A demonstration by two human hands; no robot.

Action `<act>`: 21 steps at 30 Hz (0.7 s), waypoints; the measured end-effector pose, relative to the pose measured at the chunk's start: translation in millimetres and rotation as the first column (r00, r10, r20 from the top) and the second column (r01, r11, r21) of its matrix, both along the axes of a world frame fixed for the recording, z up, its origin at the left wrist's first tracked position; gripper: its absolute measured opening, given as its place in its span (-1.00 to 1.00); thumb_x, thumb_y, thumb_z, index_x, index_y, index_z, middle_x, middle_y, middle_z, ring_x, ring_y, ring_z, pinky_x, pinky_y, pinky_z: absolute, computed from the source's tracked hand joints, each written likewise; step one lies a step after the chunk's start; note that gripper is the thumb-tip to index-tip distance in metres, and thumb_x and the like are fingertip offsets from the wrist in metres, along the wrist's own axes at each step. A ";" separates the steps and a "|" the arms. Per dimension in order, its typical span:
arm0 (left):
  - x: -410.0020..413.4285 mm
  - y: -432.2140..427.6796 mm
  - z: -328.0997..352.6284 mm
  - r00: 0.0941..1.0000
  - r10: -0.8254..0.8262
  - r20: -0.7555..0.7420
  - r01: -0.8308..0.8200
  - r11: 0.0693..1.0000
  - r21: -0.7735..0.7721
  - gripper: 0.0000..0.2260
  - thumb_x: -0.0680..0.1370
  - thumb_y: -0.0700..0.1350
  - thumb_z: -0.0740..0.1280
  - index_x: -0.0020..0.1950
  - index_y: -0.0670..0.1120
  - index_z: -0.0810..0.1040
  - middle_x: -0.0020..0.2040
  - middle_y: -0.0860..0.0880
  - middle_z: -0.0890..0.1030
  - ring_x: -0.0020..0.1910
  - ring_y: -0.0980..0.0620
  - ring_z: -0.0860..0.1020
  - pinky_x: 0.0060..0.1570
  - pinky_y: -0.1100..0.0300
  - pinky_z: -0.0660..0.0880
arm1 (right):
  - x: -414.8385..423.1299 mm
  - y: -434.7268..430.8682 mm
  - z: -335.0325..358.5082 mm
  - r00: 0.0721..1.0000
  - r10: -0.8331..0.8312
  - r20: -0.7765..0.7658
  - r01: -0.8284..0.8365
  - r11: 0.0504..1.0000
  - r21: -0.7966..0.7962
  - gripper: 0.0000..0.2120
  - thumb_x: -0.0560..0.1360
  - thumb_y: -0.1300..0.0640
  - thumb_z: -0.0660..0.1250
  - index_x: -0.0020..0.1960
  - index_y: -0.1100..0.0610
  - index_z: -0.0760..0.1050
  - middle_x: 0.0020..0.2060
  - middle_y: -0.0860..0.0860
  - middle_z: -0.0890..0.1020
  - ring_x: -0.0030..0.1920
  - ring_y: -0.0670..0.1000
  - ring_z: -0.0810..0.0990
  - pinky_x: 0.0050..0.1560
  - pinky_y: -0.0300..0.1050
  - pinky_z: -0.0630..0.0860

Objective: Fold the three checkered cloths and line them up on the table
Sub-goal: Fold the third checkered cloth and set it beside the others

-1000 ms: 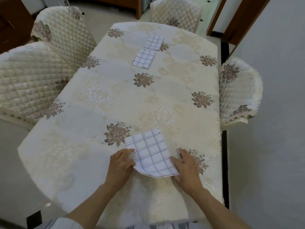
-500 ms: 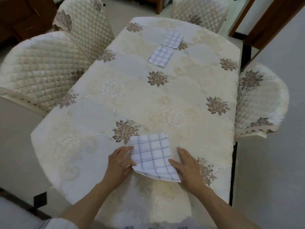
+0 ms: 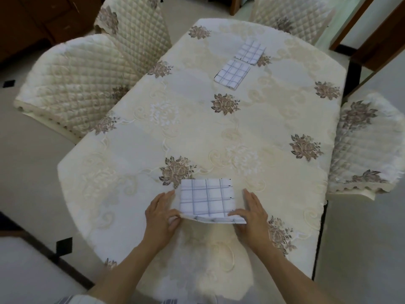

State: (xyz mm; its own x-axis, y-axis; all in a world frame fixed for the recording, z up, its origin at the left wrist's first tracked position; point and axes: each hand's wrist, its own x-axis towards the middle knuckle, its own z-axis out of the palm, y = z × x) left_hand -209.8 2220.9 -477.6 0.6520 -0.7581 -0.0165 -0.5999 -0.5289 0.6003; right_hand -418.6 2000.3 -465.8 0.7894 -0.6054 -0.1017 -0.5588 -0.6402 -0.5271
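Note:
A folded white cloth with a blue check [image 3: 207, 199] lies near the front edge of the table [image 3: 219, 132]. My left hand [image 3: 161, 215] pinches its near left corner. My right hand [image 3: 252, 212] grips its near right corner, thumb on top, and the near edge is lifted slightly off the tablecloth. Two more folded checkered cloths lie at the far end, one [image 3: 232, 73] nearer to me and one [image 3: 251, 51] behind it, almost touching in a diagonal line.
The oval table wears a cream tablecloth with brown flower patches. Quilted cream chairs stand at the left [image 3: 72, 84], far left [image 3: 133, 29], far end [image 3: 291, 16] and right [image 3: 368, 145]. Tiled floor lies on either side.
The near cloth has been turned from a slant to lie square to me. Both hands now hold its near corners. My head has shifted, so the table sits more to the right in view.

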 end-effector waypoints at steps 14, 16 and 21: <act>-7.8 -23.5 18.3 0.969 0.228 -0.097 -0.208 0.961 0.185 -0.84 0.51 0.05 0.40 -0.26 0.09 0.63 0.52 0.07 0.27 0.50 -0.04 0.10 0.37 -0.09 0.13 | 35.8 3.9 23.1 0.965 -0.229 -0.125 0.243 0.964 0.107 -0.67 0.49 0.00 0.35 -0.40 -0.09 0.32 0.57 0.03 0.04 0.55 0.04 -0.11 0.43 0.03 -0.07; -7.9 -25.5 21.4 0.966 0.238 -0.099 -0.217 0.958 0.186 -0.82 0.51 0.04 0.40 -0.28 0.08 0.62 0.52 0.08 0.27 0.49 -0.02 0.10 0.36 -0.09 0.13 | 37.4 3.3 21.7 0.961 -0.245 -0.127 0.259 0.960 0.106 -0.70 0.48 -0.01 0.35 -0.39 -0.07 0.36 0.56 0.03 0.05 0.55 0.04 -0.09 0.42 0.02 -0.08; -5.7 -28.9 25.8 0.969 0.235 -0.079 -0.213 0.951 0.223 -0.80 0.51 0.03 0.39 -0.32 0.05 0.62 0.50 0.07 0.30 0.48 -0.04 0.13 0.31 -0.08 0.17 | 39.7 3.1 17.3 0.952 -0.270 -0.146 0.282 0.957 0.068 -0.77 0.48 -0.02 0.36 -0.32 0.02 0.47 0.54 0.02 0.09 0.53 0.05 -0.06 0.41 0.03 -0.06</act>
